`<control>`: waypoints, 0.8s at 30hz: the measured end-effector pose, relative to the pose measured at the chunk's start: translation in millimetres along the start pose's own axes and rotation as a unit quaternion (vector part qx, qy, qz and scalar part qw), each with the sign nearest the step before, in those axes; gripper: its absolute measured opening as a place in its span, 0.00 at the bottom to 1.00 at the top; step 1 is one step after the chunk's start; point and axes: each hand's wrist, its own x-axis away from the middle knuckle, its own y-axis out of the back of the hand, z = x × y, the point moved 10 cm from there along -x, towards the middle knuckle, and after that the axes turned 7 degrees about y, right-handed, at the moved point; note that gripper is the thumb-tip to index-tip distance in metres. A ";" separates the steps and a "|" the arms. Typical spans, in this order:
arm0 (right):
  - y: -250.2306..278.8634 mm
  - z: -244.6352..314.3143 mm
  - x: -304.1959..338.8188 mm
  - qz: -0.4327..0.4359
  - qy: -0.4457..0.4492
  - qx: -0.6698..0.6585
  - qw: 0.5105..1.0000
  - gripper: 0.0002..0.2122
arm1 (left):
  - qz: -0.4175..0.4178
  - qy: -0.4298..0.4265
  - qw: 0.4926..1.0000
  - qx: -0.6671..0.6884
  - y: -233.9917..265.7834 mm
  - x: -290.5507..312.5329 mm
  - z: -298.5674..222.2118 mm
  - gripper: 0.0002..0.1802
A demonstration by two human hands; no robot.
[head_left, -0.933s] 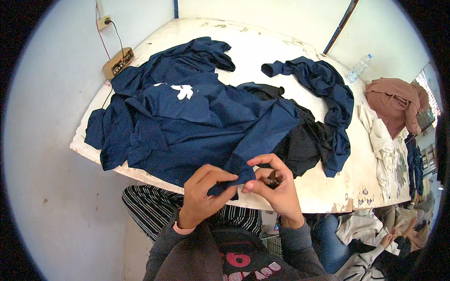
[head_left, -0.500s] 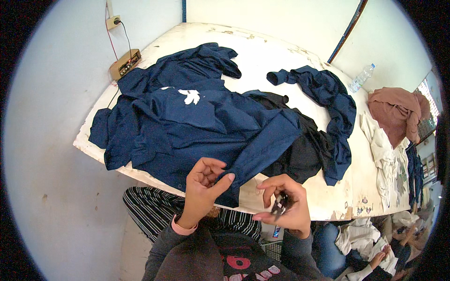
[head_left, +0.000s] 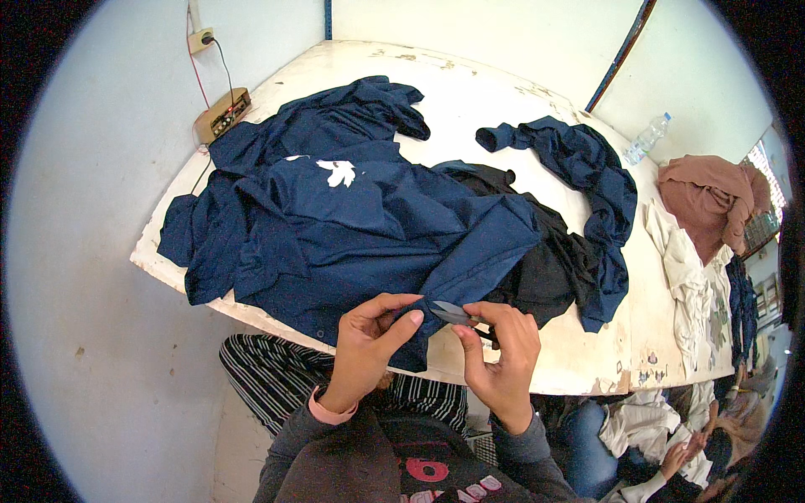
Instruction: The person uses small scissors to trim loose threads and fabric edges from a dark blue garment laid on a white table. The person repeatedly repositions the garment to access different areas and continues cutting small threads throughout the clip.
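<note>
A navy blue garment [head_left: 335,210] lies spread and wrinkled over the near left of the table, a small white patch on it. My left hand [head_left: 367,335] is closed on its near edge, thumb and fingers pinching the cloth. Just to the right, my right hand [head_left: 501,348] grips a pair of thread snips [head_left: 454,313] between thumb and fingers. The grey blades point left and reach the pinched cloth; whether thread lies between them is too small to tell. Beneath the garment's right side shows a black cloth [head_left: 541,281].
The white table [head_left: 470,84] has worn, chipped paint. Another navy piece [head_left: 608,193] curves along its right side. Farther right are a plastic bottle [head_left: 650,137], a brown cloth [head_left: 704,201] and white cloth [head_left: 679,268]. A brown box with wires [head_left: 224,115] stands far left. Another person's hands [head_left: 683,453] show lower right.
My right hand has turned over and moved up and left, bringing the snips' blades from its palm to the cloth at my left hand. The left hand has shifted only slightly.
</note>
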 end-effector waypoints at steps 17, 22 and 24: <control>-21.9 -34.1 5.5 0.041 -0.076 -0.252 0.964 0.18 | 0.007 -0.301 0.882 -0.361 -31.3 22.5 -50.5 0.14; -2.9 -14.2 12.7 0.090 0.086 -0.140 0.982 0.16 | -0.011 -0.404 0.812 -0.420 -30.4 35.7 -58.0 0.13; -0.9 -13.1 18.1 0.126 0.068 -0.178 0.974 0.14 | -0.011 -0.425 0.799 -0.425 -29.5 37.8 -58.8 0.14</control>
